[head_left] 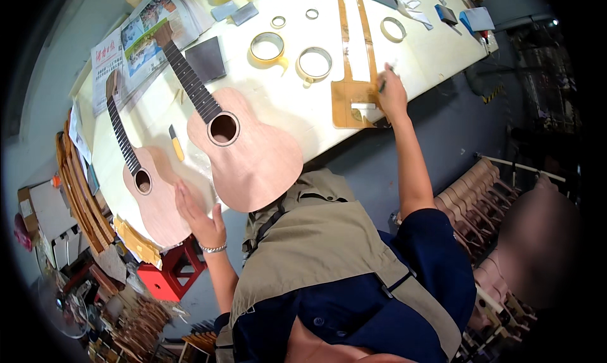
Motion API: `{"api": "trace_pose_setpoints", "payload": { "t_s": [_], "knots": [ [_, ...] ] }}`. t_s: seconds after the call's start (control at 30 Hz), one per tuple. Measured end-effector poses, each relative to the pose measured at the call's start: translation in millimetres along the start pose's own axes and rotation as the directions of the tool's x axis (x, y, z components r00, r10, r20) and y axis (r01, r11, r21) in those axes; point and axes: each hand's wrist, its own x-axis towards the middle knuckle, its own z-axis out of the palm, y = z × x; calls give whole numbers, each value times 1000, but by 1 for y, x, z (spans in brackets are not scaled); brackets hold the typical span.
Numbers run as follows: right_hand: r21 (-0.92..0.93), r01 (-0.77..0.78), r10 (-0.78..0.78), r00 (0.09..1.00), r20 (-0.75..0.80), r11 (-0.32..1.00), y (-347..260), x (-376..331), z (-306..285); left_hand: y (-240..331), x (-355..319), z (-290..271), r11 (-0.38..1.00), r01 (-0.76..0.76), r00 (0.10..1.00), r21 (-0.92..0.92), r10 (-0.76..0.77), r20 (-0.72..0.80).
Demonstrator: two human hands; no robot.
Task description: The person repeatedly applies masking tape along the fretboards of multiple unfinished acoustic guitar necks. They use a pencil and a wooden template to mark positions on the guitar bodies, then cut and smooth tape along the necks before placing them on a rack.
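My left hand (197, 216) has its fingers stretched out beside the lower body of the smaller unfinished ukulele (157, 202), seemingly touching its edge. A larger unfinished ukulele (256, 154) lies to the right of it, its body end at the table's near edge. My right hand (393, 94) is closed on a thin, dark pen-like tool (382, 85), partly hidden by the fingers. That hand is over the right side of an amber template (342, 100) with long cut-out slots. Between the ukuleles lies a yellow utility knife (177, 149).
Several tape rolls (315, 63) lie about the pale table (303, 119). Newspapers (148, 37) and a dark sheet (207, 59) lie at the far left. A red stool (167, 274) stands below the left edge. Racked instrument parts (471, 195) are at the lower right.
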Motion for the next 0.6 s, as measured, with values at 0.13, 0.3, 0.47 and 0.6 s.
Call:
{"api": "trace_pose_setpoints", "payload": {
  "t_s": [0.13, 0.3, 0.47, 0.6],
  "knots": [
    [-321, 263, -261, 964, 49, 910, -6, 39, 33, 30, 0, 16, 999, 24, 1000, -23, -24, 16],
    [-23, 251, -237, 937, 258, 968, -112, 52, 50, 47, 1, 32, 994, 79, 997, -79, -80, -9],
    [-255, 210, -149, 960, 238, 944, -156, 52, 76, 66, 19, 35, 990, 37, 999, -138, -37, 4],
    [821, -431, 2, 886, 464, 374, -159, 37, 42, 66, 23, 40, 981, 42, 999, -189, -42, 4]
  ]
}}
